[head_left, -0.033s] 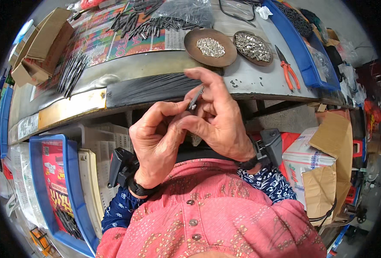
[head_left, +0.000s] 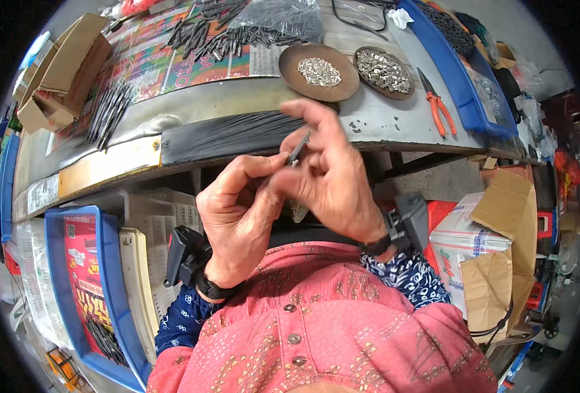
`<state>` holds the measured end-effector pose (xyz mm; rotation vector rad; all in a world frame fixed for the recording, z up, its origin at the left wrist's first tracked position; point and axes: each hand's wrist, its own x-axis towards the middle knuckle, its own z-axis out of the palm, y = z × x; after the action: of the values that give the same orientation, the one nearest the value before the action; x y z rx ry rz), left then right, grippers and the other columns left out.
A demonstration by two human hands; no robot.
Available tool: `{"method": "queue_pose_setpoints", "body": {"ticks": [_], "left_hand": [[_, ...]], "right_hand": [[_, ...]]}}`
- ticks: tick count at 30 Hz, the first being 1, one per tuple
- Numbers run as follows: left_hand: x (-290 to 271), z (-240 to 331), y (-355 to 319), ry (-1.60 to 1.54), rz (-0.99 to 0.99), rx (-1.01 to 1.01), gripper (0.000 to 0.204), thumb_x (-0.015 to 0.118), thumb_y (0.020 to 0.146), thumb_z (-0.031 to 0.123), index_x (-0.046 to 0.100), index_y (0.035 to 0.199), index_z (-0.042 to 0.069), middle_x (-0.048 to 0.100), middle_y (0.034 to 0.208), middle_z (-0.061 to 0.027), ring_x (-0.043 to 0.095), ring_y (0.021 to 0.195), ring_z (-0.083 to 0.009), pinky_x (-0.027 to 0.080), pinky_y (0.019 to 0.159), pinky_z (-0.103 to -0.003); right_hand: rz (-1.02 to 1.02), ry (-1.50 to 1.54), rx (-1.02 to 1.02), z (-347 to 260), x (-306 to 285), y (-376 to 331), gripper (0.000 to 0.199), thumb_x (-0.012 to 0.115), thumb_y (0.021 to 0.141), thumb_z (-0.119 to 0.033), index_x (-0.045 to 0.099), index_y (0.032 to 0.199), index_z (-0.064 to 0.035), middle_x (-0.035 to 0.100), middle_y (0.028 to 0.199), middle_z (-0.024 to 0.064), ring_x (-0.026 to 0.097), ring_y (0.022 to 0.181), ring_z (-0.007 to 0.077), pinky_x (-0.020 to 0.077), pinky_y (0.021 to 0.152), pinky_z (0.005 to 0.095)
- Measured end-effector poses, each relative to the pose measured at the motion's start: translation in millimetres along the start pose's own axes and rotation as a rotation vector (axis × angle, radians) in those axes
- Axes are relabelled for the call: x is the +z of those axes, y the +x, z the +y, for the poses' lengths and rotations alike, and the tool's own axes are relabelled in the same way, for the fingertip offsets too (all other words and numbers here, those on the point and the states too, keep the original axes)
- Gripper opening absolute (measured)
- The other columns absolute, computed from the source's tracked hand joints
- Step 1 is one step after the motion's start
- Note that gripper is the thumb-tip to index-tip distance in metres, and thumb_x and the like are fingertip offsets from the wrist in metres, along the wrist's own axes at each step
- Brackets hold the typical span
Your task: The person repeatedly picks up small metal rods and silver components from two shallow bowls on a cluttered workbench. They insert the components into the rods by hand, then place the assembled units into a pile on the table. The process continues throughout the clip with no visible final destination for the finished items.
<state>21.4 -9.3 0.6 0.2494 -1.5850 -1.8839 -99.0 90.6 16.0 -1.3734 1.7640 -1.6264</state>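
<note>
Above my lap, just off the bench's front edge, my two hands meet around a slim dark grey piece (head_left: 297, 152), whose exact kind I cannot make out. My left hand (head_left: 241, 206) pinches it between thumb and index finger. Close against it is my right hand (head_left: 332, 180), smeared by motion. Its index finger is raised and apart, its thumb bends toward my left fingertips, and the other fingers curl behind the piece. Whether the right fingers grip it is unclear. The lower end of the piece is hidden among the fingers.
On the bench (head_left: 237, 95) are two round dishes (head_left: 290, 73) of small silvery parts, orange-handled pliers (head_left: 439, 111), and piles of dark slim rods (head_left: 111, 114). A blue tray (head_left: 464, 85) lies right; another blue bin (head_left: 114, 262) is lower left. Cardboard boxes (head_left: 80, 56) stand left and lower right.
My right hand has shifted slightly and is now blurred, its fingers lifting a little. My left hand and the dark grey piece stay almost in place.
</note>
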Motion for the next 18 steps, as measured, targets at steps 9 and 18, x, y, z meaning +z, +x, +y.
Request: {"method": "queue_pose_setpoints", "body": {"ticks": [9,18], "left_hand": [[3.0,-1.5,-1.4,-0.077,0.042,-0.003,0.016,0.058,0.088,-0.007,0.064,0.103,-0.005,0.064,0.079,-0.0017,0.049,0.06,-0.0019,0.039,0.052,-0.017],[-1.7,-3.5,-1.5,-0.065,0.013,-0.017,0.016,0.056,0.09,-0.006,0.063,0.104,-0.004,0.062,0.078,0.0003,0.048,0.06,-0.0016,0.039,0.052,-0.017]], "right_hand": [[0.113,0.034,0.076,-2.4,0.6,-5.5,0.056,0.07,0.087,-0.017,0.04,0.131,-0.0007,0.054,0.09,0.0017,0.049,0.074,0.0022,0.0415,0.064,0.0152],[0.272,0.195,0.045,6.8,15.0,-5.7,0.02,0.075,0.082,-0.015,0.059,0.084,-0.0018,0.055,0.068,-0.0011,0.047,0.058,0.0031,0.0423,0.051,0.0218]]}}
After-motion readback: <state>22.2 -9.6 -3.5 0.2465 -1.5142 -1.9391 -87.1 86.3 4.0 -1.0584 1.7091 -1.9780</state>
